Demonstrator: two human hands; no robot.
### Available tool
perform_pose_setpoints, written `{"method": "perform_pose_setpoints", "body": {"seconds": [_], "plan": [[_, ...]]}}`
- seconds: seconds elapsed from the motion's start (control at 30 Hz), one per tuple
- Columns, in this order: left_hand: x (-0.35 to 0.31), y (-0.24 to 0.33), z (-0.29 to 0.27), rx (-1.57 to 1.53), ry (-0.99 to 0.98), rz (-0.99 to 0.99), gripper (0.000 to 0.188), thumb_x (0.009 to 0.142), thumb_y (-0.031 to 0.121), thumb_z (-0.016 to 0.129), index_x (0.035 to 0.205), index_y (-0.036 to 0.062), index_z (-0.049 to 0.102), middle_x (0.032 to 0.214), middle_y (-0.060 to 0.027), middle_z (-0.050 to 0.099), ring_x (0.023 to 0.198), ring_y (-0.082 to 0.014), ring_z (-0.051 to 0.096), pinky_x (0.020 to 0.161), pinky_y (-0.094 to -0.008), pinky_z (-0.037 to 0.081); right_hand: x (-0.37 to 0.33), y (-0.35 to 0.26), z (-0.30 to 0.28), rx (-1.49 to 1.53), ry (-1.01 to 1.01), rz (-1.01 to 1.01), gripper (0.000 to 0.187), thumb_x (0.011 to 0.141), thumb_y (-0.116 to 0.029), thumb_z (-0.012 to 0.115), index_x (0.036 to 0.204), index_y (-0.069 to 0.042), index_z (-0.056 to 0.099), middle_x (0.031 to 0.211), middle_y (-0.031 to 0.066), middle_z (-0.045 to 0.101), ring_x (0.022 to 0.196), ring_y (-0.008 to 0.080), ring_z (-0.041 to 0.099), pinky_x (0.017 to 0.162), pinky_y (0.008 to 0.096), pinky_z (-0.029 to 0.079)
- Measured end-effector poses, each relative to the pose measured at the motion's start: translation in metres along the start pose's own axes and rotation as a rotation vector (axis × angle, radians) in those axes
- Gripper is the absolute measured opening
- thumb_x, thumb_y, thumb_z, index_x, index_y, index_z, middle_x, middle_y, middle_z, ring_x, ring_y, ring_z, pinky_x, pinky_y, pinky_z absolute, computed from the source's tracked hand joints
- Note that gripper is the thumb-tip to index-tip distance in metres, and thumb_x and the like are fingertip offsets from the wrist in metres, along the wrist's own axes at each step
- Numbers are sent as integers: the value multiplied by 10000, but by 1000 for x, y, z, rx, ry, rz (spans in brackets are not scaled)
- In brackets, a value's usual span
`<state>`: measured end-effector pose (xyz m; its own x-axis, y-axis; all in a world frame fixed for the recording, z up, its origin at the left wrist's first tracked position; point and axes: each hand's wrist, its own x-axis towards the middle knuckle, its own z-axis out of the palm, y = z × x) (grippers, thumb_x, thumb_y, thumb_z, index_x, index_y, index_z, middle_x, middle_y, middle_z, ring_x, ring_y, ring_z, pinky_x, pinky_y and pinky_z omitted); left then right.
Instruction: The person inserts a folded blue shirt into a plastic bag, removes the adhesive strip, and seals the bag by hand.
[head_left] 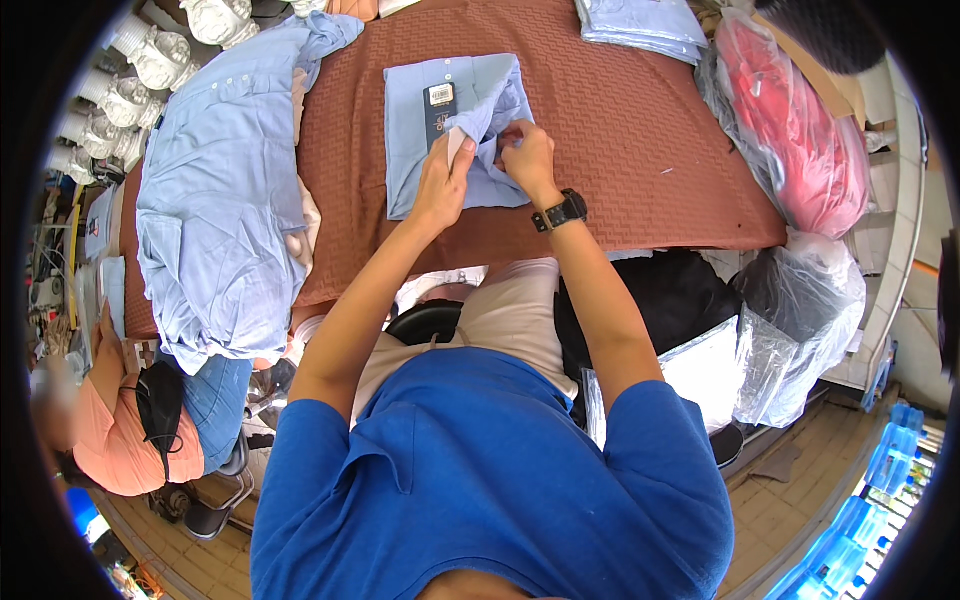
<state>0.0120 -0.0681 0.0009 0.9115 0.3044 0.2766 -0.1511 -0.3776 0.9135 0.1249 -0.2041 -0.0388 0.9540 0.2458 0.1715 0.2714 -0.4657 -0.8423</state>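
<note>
A light blue folded shirt point(410, 100) lies in front of me on the brown-covered table, its buttons at the far edge. On it sits a dark hang tag point(438, 110) with a white label. My left hand point(440, 190) grips the shirt's near edge along with a stiff white piece point(457, 142), thumb pointing up. The cloth is lifted and bunched between my hands. My right hand point(528, 162), below a black wristwatch point(562, 211), has its fingers curled into the raised fold. The fingertips are partly hidden by the cloth.
A heap of light blue shirts point(220, 190) drapes over the table's left side. Folded shirts point(640, 28) lie at the far right, near plastic-wrapped red goods point(790, 130). Clear plastic bags point(800, 330) stand right of my legs. A person in orange point(125, 430) sits at left.
</note>
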Motion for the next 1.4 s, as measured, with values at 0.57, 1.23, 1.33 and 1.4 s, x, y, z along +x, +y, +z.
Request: {"method": "perform_pose_setpoints", "body": {"seconds": [0.57, 1.23, 1.33, 1.4], "plan": [[2, 0, 0, 11, -26, -62, 501, 1087, 381, 465, 1253, -72, 603, 1284, -290, 588, 1207, -460, 537, 1037, -472, 417, -15, -14, 13, -94, 90, -60, 137, 879, -141, 735, 893, -6, 715, 965, 204, 715, 865, 434, 700, 782, 492, 547], [-16, -13, 28, 767, -213, 306, 726, 908, 235, 702, 1573, 228, 411, 1611, -97, 370, 1482, -411, 301, 1212, -638, 187, -9, 1, -66, 498, -236, 516, 387, 1080, -292, 452, 1205, 27, 633, 1049, 152, 697, 869, 243, 669, 780, 406, 582], [-10, -17, 29, 559, -140, 273, 635, 967, 279, 641, 1560, 197, 430, 1606, -105, 391, 1498, -393, 296, 1221, -626, 167, -15, 4, -76, 344, -253, 368, 325, 1041, -246, 546, 1144, 33, 677, 959, 139, 742, 769, 228, 685, 757, 364, 580], [-4, -18, 21, 407, -165, 198, 566, 1019, 328, 562, 1551, 177, 442, 1601, -115, 406, 1506, -385, 295, 1229, -612, 151, -25, 8, -75, 205, -253, 101, 281, 997, -200, 613, 1114, 42, 694, 947, 157, 754, 757, 238, 696, 756, 358, 574]]}}
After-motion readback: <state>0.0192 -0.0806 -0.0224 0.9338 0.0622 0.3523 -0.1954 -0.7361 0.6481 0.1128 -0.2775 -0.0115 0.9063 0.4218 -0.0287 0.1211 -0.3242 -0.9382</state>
